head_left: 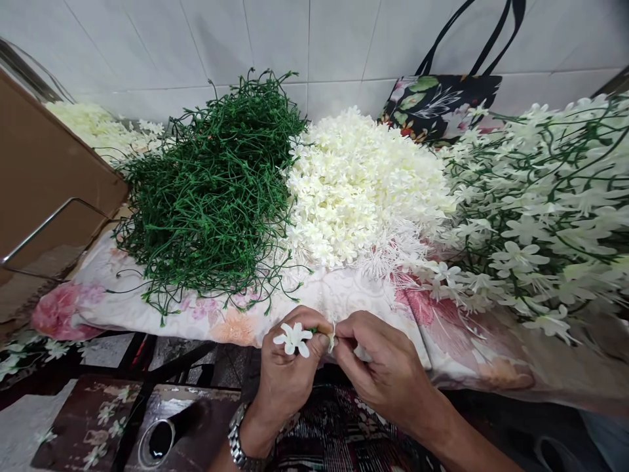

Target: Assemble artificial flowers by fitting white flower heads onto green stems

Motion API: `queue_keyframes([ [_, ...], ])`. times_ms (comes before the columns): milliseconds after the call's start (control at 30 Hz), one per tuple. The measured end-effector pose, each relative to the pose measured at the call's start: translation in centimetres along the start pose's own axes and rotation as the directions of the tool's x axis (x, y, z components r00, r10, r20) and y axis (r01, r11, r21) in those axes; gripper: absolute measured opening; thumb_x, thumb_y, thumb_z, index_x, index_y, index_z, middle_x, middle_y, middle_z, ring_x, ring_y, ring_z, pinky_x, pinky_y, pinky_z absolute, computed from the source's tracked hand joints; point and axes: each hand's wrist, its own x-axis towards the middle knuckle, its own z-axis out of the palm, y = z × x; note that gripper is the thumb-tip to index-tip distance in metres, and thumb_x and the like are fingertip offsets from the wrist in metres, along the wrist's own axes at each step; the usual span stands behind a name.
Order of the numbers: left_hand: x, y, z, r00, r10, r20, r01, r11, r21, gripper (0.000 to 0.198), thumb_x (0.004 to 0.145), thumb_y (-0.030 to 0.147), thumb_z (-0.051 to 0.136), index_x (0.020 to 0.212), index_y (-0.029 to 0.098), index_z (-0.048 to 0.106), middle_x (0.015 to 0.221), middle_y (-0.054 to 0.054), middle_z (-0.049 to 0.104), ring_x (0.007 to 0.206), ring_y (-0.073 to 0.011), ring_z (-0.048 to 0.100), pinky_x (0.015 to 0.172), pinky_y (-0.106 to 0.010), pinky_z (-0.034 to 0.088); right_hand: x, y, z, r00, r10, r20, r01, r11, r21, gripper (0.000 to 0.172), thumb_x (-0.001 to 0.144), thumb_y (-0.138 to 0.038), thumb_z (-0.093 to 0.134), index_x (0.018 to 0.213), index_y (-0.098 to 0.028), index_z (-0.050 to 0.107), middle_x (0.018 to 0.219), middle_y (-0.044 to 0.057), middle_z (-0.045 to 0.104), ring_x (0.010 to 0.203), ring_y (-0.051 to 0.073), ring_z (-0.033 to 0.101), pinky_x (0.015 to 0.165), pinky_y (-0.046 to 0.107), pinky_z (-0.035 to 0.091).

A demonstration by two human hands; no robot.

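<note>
Low over the front edge of the cloth, my left hand (289, 373) is closed round a green flower stem. One white artificial flower (293, 339) stands out from the back of that fist. My right hand (381, 360) pinches a small whitish piece (332, 335), perhaps a flower part, against the left fingertips. Fingers cover most of this piece and the stem. Beyond both hands lie a tangled heap of green plastic stems (216, 196), a pile of loose white blossoms (354, 190) and a bunch of thin white stamens (396, 252).
Assembled white flowers on stems (531, 229) fill the right side. A floral tote bag (442, 105) leans on the tiled wall. A cardboard box (54, 170) stands left. Below the floral tablecloth (187, 321), a cup of dark liquid (157, 440) sits on a wooden surface.
</note>
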Motion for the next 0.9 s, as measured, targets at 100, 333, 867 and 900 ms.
queue_keyframes([
  [100, -0.1, 0.0, 0.1, 1.000, 0.013, -0.006, -0.013, 1.000, -0.012, 0.011, 0.078, 0.010, 0.058, 0.069, 0.016, 0.063, 0.066, 0.000, 0.058, 0.063, -0.0128, 0.055, 0.058, -0.023, 0.044, -0.2, 0.1, -0.1, 1.000, 0.007, 0.015, -0.007, 1.000, 0.028, 0.015, 0.085, -0.009, 0.044, 0.076, -0.015, 0.054, 0.060, 0.000, 0.052, 0.055, 0.010, 0.049, 0.050, 0.022, 0.040],
  [333, -0.4, -0.6, 0.0, 0.992, -0.014, -0.129, 0.003, 0.997, -0.079, 0.013, 0.078, 0.008, 0.059, 0.072, 0.018, 0.061, 0.070, 0.001, 0.058, 0.070, -0.0122, 0.055, 0.065, -0.021, 0.044, 0.1, 0.0, -1.1, 0.992, 0.089, 0.089, -0.102, 0.984, 0.145, 0.025, 0.084, -0.030, 0.056, 0.104, -0.015, 0.052, 0.086, 0.005, 0.058, 0.075, 0.015, 0.055, 0.064, 0.028, 0.049],
  [867, -1.5, -0.4, -0.4, 0.977, -0.202, -0.068, 0.182, 0.955, -0.233, 0.014, 0.085, 0.025, 0.054, 0.082, 0.019, 0.066, 0.072, 0.000, 0.062, 0.058, -0.0098, 0.048, 0.053, -0.019, 0.040, 0.0, 0.2, -0.6, 0.995, 0.101, 0.021, -0.103, 0.973, 0.209, 0.011, 0.086, -0.012, 0.048, 0.077, -0.017, 0.052, 0.065, -0.002, 0.052, 0.058, 0.007, 0.050, 0.053, 0.018, 0.040],
  [900, -1.5, -0.5, -0.5, 0.976, -0.209, -0.060, 0.189, 0.953, -0.236, 0.017, 0.086, 0.025, 0.052, 0.081, 0.018, 0.067, 0.072, -0.001, 0.061, 0.056, -0.0096, 0.047, 0.051, -0.019, 0.038, 0.0, 0.4, -0.7, 0.994, 0.111, 0.016, -0.112, 0.972, 0.206, 0.011, 0.086, -0.011, 0.048, 0.077, -0.017, 0.052, 0.066, -0.002, 0.051, 0.058, 0.007, 0.049, 0.053, 0.018, 0.040],
])
